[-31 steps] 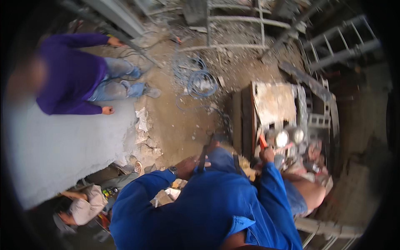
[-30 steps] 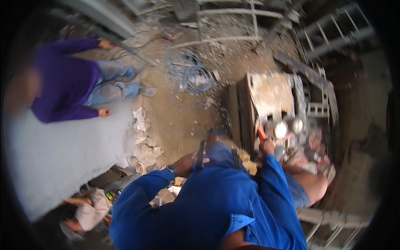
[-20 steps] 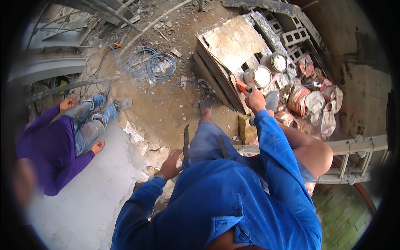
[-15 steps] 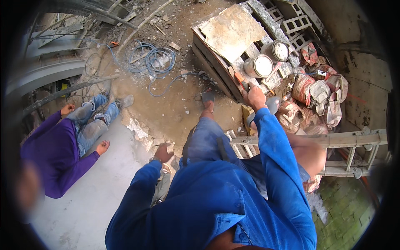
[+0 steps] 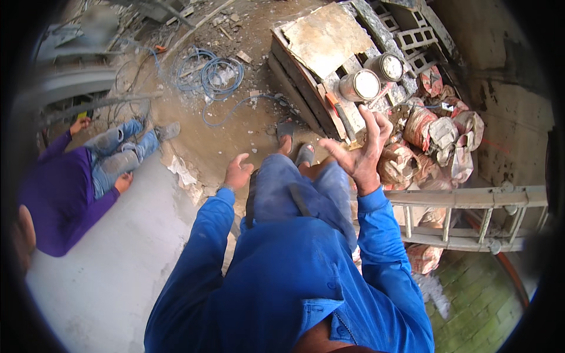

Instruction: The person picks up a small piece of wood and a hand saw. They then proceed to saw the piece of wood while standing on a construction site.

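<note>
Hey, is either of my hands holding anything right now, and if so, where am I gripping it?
Nothing is held. The right hand is raised with fingers spread, empty; the left hand is loosely curled and empty too.

floor: dirt (image 5: 235, 135), rubble | slab: grey concrete (image 5: 118, 265) | wall: stained (image 5: 506, 117) | daylight

The person in a blue shirt looks down past their knees at sandalled feet on dirt. The right hand (image 5: 362, 150) is raised, fingers (image 5: 372, 120) spread and empty, near two paint cans (image 5: 360, 85) on a wooden pallet (image 5: 306, 94). The left hand (image 5: 238, 172) hangs loosely curled, empty. A ladder (image 5: 465, 215) lies right; another person in purple (image 5: 65, 200) sits left beside coiled blue cable (image 5: 209, 73).
</note>
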The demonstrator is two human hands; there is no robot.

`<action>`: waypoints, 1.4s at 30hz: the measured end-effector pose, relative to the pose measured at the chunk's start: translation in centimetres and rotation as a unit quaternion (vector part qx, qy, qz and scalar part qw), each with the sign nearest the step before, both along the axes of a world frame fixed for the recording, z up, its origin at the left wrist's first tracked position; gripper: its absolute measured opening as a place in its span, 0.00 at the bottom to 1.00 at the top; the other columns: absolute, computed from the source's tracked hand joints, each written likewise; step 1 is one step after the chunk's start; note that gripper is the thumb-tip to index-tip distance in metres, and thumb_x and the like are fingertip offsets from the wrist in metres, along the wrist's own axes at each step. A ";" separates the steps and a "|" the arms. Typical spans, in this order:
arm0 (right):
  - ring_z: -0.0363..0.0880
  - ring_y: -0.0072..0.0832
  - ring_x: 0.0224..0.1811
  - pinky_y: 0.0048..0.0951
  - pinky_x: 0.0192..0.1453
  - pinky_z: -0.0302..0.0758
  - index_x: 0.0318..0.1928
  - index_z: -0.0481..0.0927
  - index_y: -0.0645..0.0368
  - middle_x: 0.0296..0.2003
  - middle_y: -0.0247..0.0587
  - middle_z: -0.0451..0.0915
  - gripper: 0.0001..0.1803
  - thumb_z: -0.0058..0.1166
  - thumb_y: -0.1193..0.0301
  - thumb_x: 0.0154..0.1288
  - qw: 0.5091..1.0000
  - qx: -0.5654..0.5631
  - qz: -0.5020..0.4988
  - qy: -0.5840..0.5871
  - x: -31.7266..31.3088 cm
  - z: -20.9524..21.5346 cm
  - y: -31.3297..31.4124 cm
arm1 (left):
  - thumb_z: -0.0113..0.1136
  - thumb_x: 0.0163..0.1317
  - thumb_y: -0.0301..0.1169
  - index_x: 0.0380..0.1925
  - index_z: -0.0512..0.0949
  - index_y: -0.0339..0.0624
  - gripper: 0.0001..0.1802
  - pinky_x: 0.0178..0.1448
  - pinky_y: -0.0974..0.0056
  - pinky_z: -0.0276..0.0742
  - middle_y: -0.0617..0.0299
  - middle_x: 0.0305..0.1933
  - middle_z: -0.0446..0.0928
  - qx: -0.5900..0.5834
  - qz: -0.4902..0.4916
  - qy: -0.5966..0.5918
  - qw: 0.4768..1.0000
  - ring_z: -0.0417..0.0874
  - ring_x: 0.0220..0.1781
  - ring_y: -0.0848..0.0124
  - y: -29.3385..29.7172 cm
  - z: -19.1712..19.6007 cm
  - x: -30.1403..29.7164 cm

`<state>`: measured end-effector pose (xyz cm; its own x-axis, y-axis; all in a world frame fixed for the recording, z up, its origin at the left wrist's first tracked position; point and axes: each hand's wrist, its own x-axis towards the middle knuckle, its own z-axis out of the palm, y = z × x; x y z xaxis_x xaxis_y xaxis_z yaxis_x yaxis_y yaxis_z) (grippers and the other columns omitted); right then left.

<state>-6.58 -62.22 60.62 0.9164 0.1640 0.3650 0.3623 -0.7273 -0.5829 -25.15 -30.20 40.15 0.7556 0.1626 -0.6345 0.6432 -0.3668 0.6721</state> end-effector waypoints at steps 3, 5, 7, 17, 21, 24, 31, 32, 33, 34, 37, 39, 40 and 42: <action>0.65 0.42 0.62 0.45 0.64 0.70 0.73 0.62 0.57 0.59 0.48 0.63 0.70 0.81 0.38 0.31 0.995 0.048 0.081 -0.026 -0.6 1.1 2.2 | 0.65 0.61 0.33 0.61 0.77 0.37 0.27 0.60 0.60 0.78 0.50 0.60 0.80 0.042 0.057 0.045 0.996 0.83 0.57 0.62 0.2 -0.4 -5.1; 0.64 0.42 0.62 0.44 0.64 0.70 0.73 0.60 0.58 0.60 0.49 0.62 0.72 0.81 0.37 0.30 0.986 0.100 0.134 -0.013 -1.1 1.4 3.9 | 0.65 0.61 0.34 0.60 0.77 0.37 0.27 0.61 0.60 0.78 0.49 0.60 0.80 0.070 0.115 0.047 0.990 0.82 0.59 0.61 0.5 -0.2 -9.4; 0.64 0.43 0.62 0.43 0.64 0.71 0.73 0.61 0.60 0.60 0.51 0.63 0.71 0.81 0.37 0.30 0.967 0.159 0.200 0.021 -1.8 1.6 5.4 | 0.66 0.61 0.34 0.60 0.78 0.36 0.27 0.62 0.60 0.78 0.49 0.60 0.80 0.090 0.186 0.050 0.977 0.82 0.60 0.60 -0.1 -0.3 -14.8; 0.66 0.41 0.60 0.41 0.61 0.72 0.71 0.64 0.60 0.57 0.49 0.66 0.68 0.85 0.44 0.30 0.904 0.131 0.401 0.064 -7.3 -0.8 10.4 | 0.69 0.58 0.40 0.52 0.83 0.35 0.25 0.62 0.56 0.78 0.44 0.54 0.83 0.111 0.412 0.161 0.890 0.84 0.58 0.53 -18.7 -1.9 -41.3; 0.67 0.39 0.58 0.39 0.59 0.73 0.71 0.66 0.58 0.56 0.48 0.66 0.67 0.86 0.45 0.30 0.892 0.122 0.431 0.064 -9.8 1.4 12.4 | 0.68 0.59 0.40 0.49 0.85 0.40 0.21 0.60 0.55 0.79 0.45 0.53 0.84 0.027 0.405 0.213 0.889 0.84 0.56 0.53 -26.3 -7.1 -47.8; 0.67 0.40 0.58 0.39 0.59 0.73 0.70 0.67 0.59 0.56 0.49 0.67 0.66 0.85 0.45 0.30 0.875 0.113 0.462 0.086 -12.8 0.6 13.8 | 0.66 0.60 0.42 0.48 0.85 0.41 0.20 0.61 0.53 0.78 0.45 0.52 0.84 0.016 0.479 0.175 0.860 0.83 0.57 0.50 -30.2 -8.8 -49.3; 0.70 0.40 0.53 0.39 0.56 0.72 0.68 0.70 0.61 0.53 0.48 0.70 0.57 0.84 0.52 0.37 0.842 0.052 0.527 0.097 -20.2 -0.5 18.4 | 0.65 0.60 0.42 0.50 0.83 0.37 0.24 0.66 0.53 0.74 0.46 0.56 0.83 0.063 0.476 0.120 0.869 0.80 0.61 0.49 -20.4 -5.3 -44.7; 0.71 0.40 0.50 0.39 0.54 0.73 0.65 0.73 0.61 0.49 0.47 0.72 0.51 0.82 0.54 0.41 0.824 0.016 0.556 0.110 -21.1 -1.3 19.4 | 0.65 0.61 0.42 0.52 0.82 0.36 0.25 0.64 0.55 0.76 0.48 0.56 0.83 0.092 0.512 0.090 0.849 0.81 0.60 0.53 -19.6 -4.7 -44.9; 0.72 0.40 0.46 0.39 0.53 0.73 0.61 0.76 0.61 0.45 0.46 0.74 0.44 0.80 0.57 0.45 0.803 -0.020 0.584 0.119 -21.7 -2.8 20.2 | 0.65 0.62 0.43 0.54 0.80 0.36 0.26 0.62 0.58 0.77 0.49 0.56 0.83 0.122 0.547 0.061 0.826 0.83 0.59 0.57 -18.9 -4.3 -45.4; 0.74 0.43 0.44 0.40 0.52 0.74 0.58 0.77 0.62 0.42 0.47 0.76 0.38 0.78 0.57 0.50 0.786 -0.061 0.590 0.175 -21.9 -5.7 20.5 | 0.66 0.62 0.44 0.55 0.80 0.36 0.27 0.62 0.58 0.77 0.49 0.56 0.83 0.093 0.584 0.047 0.805 0.83 0.59 0.57 -17.6 -4.0 -46.0; 0.79 0.57 0.48 0.52 0.52 0.75 0.52 0.80 0.63 0.47 0.58 0.81 0.31 0.67 0.49 0.62 0.742 -0.197 0.632 0.109 -17.3 -20.8 16.2 | 0.66 0.62 0.46 0.57 0.79 0.36 0.29 0.62 0.58 0.78 0.49 0.57 0.82 0.017 0.650 -0.006 0.760 0.84 0.57 0.57 -13.5 -5.7 -46.0; 0.76 0.52 0.59 0.48 0.64 0.71 0.61 0.76 0.66 0.58 0.58 0.78 0.41 0.54 0.39 0.68 0.646 -0.391 0.578 0.309 -17.5 -24.7 15.5 | 0.65 0.58 0.44 0.54 0.81 0.44 0.25 0.60 0.57 0.79 0.52 0.52 0.85 0.039 0.693 0.027 0.719 0.85 0.57 0.57 -14.1 -8.0 -47.8; 0.73 0.46 0.65 0.43 0.70 0.67 0.66 0.72 0.68 0.63 0.55 0.75 0.43 0.48 0.39 0.72 0.634 -0.310 0.505 0.498 -18.1 -23.7 16.6 | 0.63 0.61 0.47 0.54 0.81 0.42 0.27 0.60 0.56 0.79 0.49 0.53 0.84 0.045 0.694 0.044 0.717 0.84 0.57 0.55 -13.7 -7.7 -47.7; 0.68 0.36 0.72 0.35 0.77 0.61 0.70 0.69 0.69 0.69 0.50 0.71 0.43 0.41 0.40 0.77 0.546 -0.243 0.386 0.703 -21.0 -21.0 20.0 | 0.59 0.64 0.51 0.54 0.81 0.40 0.28 0.59 0.53 0.79 0.46 0.54 0.83 0.091 0.673 0.107 0.726 0.84 0.55 0.51 -17.0 -9.2 -49.5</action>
